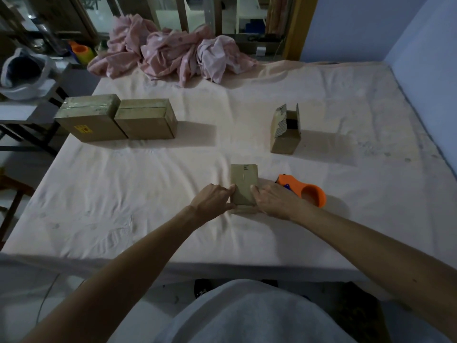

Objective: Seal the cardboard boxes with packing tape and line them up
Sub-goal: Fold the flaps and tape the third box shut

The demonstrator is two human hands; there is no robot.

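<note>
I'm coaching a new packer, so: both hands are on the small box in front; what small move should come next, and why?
Probably free the right hand and pick up the orange tape dispenser lying just beside it, while the left hand holds the small box closed: its flaps lie shut, and no tape plainly shows on it.

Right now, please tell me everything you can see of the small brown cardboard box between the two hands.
The small brown cardboard box lies flat on the pale sheet, with its flaps closed and a seam along its top. The left hand and the right hand hold its near end from both sides. The orange tape dispenser lies close on its right.
</note>
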